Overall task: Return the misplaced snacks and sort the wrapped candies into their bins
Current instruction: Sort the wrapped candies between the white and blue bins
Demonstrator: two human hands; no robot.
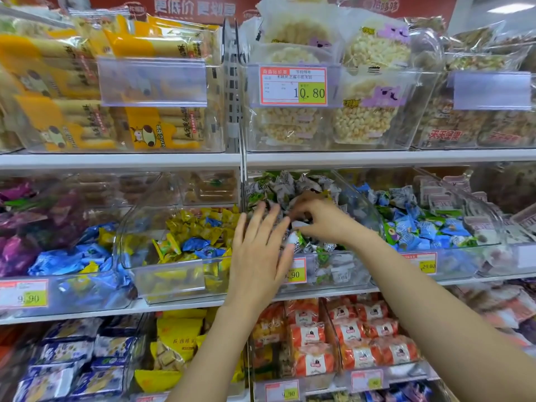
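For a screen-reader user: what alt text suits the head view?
Two bare hands work at a clear bin of green-and-white wrapped candies on a shop shelf: the right hand pinches a white-wrapped candy, the left hand is spread open beside it.

Straight above the fingers (256,219), a red-framed price tag (293,86) on the upper bin reads "10.80" under the header "商品标价签". Higher still, the red banner (194,7) carries "更低价 更划算". Up and to the right of the fingers, the nut packs (445,135) show "天天坚果". Just below the fingers, a half-hidden tag (298,272) shows only ".90". Far to their left, a shelf-edge tag (24,294) reads "9.90", and to their right a yellow-cornered tag (425,264) reads "29.80". Well below the fingers, a bottom tag (282,392) shows "90", the rest blurred.
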